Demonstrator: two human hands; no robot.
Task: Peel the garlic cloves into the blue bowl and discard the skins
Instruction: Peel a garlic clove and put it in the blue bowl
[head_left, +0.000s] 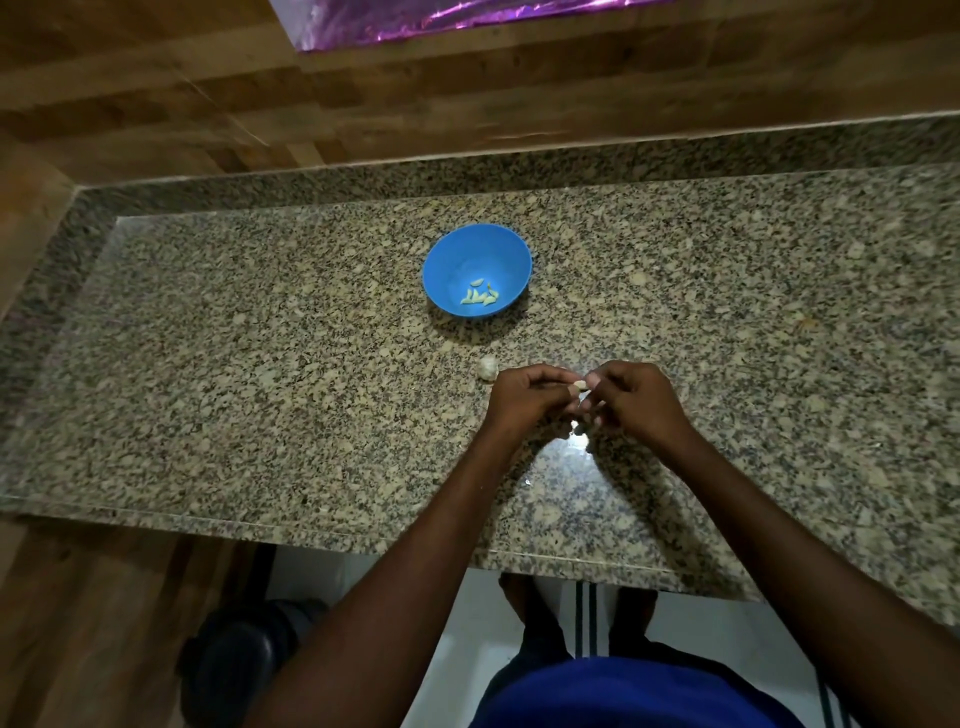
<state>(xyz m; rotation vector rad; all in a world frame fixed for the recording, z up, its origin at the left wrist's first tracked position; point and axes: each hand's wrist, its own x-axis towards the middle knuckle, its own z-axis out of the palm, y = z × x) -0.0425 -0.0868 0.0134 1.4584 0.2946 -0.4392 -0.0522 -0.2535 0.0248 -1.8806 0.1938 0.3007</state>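
Note:
A blue bowl stands on the granite counter and holds several peeled garlic cloves. In front of it my left hand and my right hand meet over the counter, both pinching one small garlic clove between their fingertips. A piece of garlic bulb lies on the counter just left of my left hand. A pale scrap of skin shows below my fingers.
The speckled granite counter runs wide to both sides, with wood panelling behind and on the left. A dark bin-like object sits on the floor below the counter's front edge, left of my legs.

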